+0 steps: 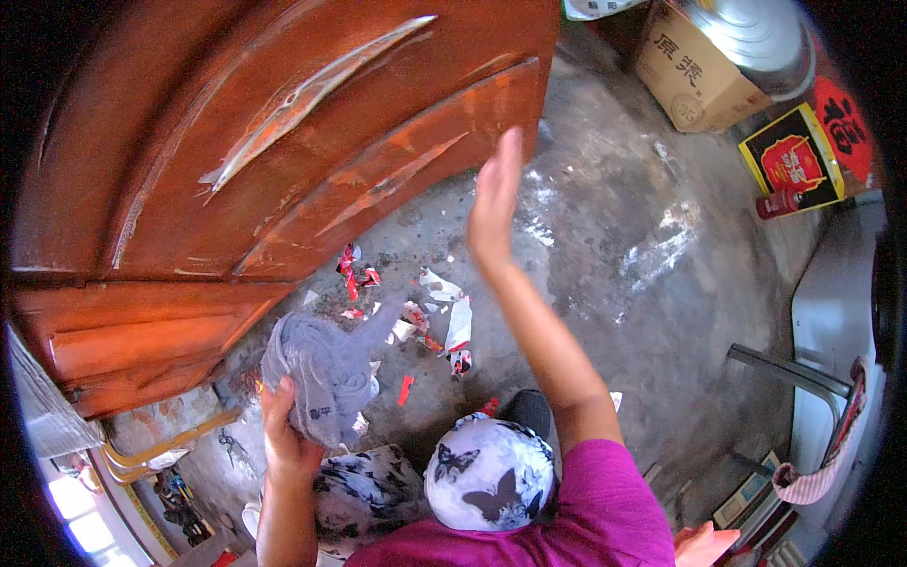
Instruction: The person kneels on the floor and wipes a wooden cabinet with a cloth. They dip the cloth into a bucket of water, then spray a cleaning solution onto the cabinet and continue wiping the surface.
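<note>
A bunched grey cloth is gripped in my left hand, low in front of the brown wooden door. One end of the cloth is smeared by motion. My right hand is raised at the free edge of the door, its fingers straight and held flat, with nothing in it. Whether the right palm touches the door, I cannot tell. Pale scuffs and streaks mark the door's panels. Below the hands, torn red and white paper scraps lie on the grey concrete floor.
At the far right stand a cardboard box, a metal lid or pot and a black, yellow and red package. A metal-framed chair with striped cloth is on the right. Bent yellowish tubing lies at the lower left.
</note>
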Motion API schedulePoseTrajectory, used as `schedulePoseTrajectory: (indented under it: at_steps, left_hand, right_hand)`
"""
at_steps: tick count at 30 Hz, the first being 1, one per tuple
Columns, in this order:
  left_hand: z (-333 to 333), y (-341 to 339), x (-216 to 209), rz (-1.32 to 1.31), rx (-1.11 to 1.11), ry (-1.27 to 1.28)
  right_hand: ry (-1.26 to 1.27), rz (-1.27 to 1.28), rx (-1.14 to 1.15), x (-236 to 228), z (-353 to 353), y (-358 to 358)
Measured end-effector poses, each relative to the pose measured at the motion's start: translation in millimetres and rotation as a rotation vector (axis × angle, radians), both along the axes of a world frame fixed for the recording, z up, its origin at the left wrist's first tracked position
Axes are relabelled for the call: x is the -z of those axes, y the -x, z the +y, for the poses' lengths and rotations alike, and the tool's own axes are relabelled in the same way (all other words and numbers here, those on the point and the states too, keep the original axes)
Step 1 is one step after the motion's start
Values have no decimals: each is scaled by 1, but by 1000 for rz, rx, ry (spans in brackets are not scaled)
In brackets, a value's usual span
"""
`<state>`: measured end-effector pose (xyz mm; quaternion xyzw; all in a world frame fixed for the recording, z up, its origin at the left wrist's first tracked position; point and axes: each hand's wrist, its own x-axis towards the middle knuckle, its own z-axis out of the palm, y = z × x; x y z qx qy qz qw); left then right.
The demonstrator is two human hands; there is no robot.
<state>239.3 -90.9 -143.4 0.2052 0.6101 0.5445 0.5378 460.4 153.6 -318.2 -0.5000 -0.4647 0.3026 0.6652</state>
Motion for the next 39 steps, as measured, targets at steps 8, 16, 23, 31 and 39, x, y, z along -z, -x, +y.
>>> schedulePoseTrajectory:
  at_steps: [8, 16, 23, 31, 39]
  left_hand:
    - [9, 10, 5, -66, -3, 27]
    - [12, 13, 13, -112, -86, 86]
    - [11, 11, 12, -69, -87, 68]
    - [11, 9, 7, -103, -50, 52]
    - [9, 4, 2, -122, -82, 59]
  right_hand:
    - [87, -34, 120, 32, 56, 20]
    - [157, 256, -20, 35, 22, 33]
    - [306, 254, -162, 27, -4, 41]
    - [-266, -196, 257, -34, 78, -50]
    - [257, -137, 98, 35, 57, -44]
